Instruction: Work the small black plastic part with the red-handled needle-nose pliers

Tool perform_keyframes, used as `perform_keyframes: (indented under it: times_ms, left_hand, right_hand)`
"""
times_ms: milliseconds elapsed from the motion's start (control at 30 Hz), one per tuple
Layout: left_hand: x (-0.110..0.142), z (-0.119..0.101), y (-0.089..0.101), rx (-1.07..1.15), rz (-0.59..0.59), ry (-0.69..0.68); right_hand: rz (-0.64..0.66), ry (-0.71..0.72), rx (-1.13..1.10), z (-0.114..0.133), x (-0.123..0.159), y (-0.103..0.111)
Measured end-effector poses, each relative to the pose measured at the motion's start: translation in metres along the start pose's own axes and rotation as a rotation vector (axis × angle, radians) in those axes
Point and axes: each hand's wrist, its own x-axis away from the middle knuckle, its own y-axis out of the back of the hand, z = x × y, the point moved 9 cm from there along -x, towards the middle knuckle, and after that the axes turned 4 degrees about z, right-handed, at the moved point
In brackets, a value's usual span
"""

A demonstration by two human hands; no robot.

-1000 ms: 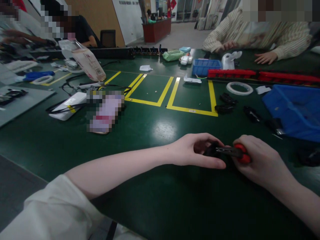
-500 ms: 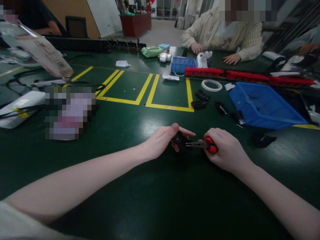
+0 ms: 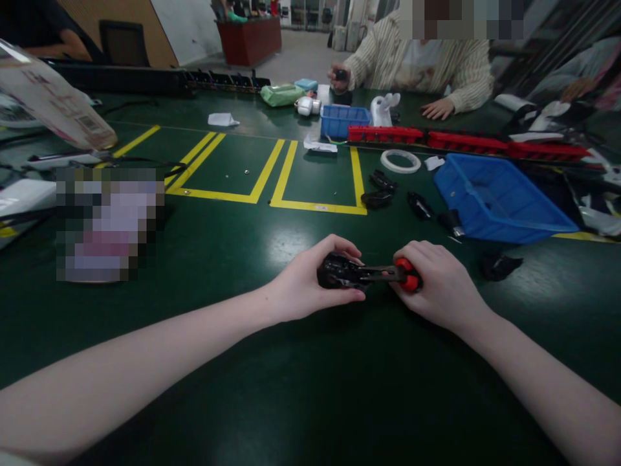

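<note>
My left hand [image 3: 310,281] is curled round a small black plastic part [image 3: 337,271], pinning it near the green table top [image 3: 291,388]. My right hand [image 3: 436,285] grips the red handles of a pair of pliers [image 3: 388,275]. The dark jaws of the pliers point left and reach into the black part. Both hands sit close together at the middle of the table, just in front of me.
A blue bin [image 3: 499,200] lies to the right, with several loose black parts [image 3: 383,191] beside yellow floor-tape boxes [image 3: 310,206]. A tape roll [image 3: 400,160], red strips [image 3: 466,141] and a small blue tray [image 3: 342,121] stand further back. A person in a striped shirt [image 3: 436,65] sits opposite.
My view has swung to the right and the hands now sit nearer the middle. My left fingers have closed tighter round the black part. The person opposite has raised one hand.
</note>
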Motion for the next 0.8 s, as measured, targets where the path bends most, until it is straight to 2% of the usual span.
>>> perform_keyframes:
  times_ms: [167, 333, 400, 600, 800]
  left_hand:
    - [0.0, 0.008, 0.001, -0.117, 0.041, 0.086]
    - [-0.002, 0.008, 0.008, -0.458, 0.031, 0.104]
    - [-0.002, 0.007, 0.008, -0.532, 0.04, 0.099]
    - [0.001, 0.007, 0.011, -0.527, -0.003, 0.117]
    - [0.0, 0.007, 0.006, -0.526, 0.06, 0.127]
  right_hand:
    - [-0.014, -0.041, -0.021, -0.014, 0.003, 0.001]
    - [-0.017, -0.088, -0.032, -0.032, 0.004, -0.002]
    - [-0.012, -0.098, -0.047, -0.034, 0.003, -0.004]
    - [-0.042, -0.051, 0.102, -0.036, 0.012, 0.008]
    - [0.004, -0.048, 0.125, -0.063, 0.038, 0.007]
